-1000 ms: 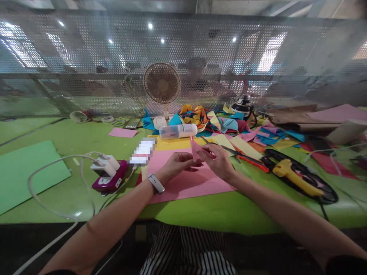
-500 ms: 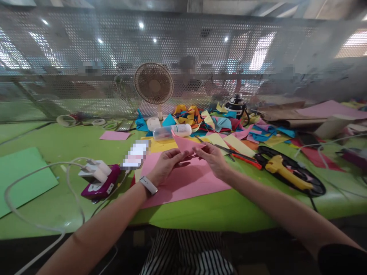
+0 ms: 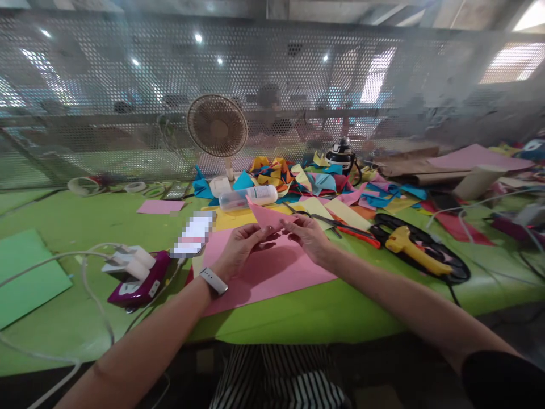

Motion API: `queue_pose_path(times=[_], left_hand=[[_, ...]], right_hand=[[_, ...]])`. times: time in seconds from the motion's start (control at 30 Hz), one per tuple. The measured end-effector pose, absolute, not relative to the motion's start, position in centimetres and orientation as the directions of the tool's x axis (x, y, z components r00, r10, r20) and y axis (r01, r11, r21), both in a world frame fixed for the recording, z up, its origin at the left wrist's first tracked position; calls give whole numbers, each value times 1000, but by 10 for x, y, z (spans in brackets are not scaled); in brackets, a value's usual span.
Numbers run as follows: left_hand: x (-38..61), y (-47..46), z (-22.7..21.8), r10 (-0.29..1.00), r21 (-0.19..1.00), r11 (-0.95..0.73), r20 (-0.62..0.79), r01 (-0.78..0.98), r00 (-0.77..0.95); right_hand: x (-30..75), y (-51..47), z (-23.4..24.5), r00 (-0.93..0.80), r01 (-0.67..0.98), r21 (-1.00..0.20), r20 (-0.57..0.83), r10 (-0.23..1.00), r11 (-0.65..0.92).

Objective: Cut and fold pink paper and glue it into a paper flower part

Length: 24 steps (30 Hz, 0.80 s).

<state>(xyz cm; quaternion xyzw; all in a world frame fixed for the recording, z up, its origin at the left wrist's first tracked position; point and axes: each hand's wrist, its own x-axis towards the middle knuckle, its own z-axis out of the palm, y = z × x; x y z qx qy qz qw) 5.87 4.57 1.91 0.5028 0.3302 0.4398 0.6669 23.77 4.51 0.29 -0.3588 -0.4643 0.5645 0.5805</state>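
Note:
Both my hands hold a small folded pink paper piece (image 3: 268, 217) just above a large pink sheet (image 3: 264, 270) on the green table. My left hand (image 3: 240, 247), with a white watch at the wrist, pinches the piece's left side. My right hand (image 3: 309, 237) pinches its right side. The piece points up and to the left, shaped like a triangle. Just beyond it lie a clear glue bottle (image 3: 251, 197) on its side and a yellow sheet (image 3: 238, 217).
A small fan (image 3: 217, 128) stands at the back before a perforated screen. A heap of coloured paper scraps (image 3: 310, 182) lies behind, with scissors (image 3: 353, 233) and a yellow glue gun (image 3: 415, 253) at right. A purple power strip (image 3: 136, 281) with white cables sits left, near a green sheet (image 3: 25, 281).
The pink piece went from a narrow upright fold to a wider triangle held flatter between both hands. My view has drifted to the right.

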Motion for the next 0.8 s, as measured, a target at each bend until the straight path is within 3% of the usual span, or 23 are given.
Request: queue_pose_path(times=[0.8], left_hand=[[58,51,12,923,942,136,-8,-307,385]], right_hand=[[239,48,1,-59,-417,-909,60,996,30]])
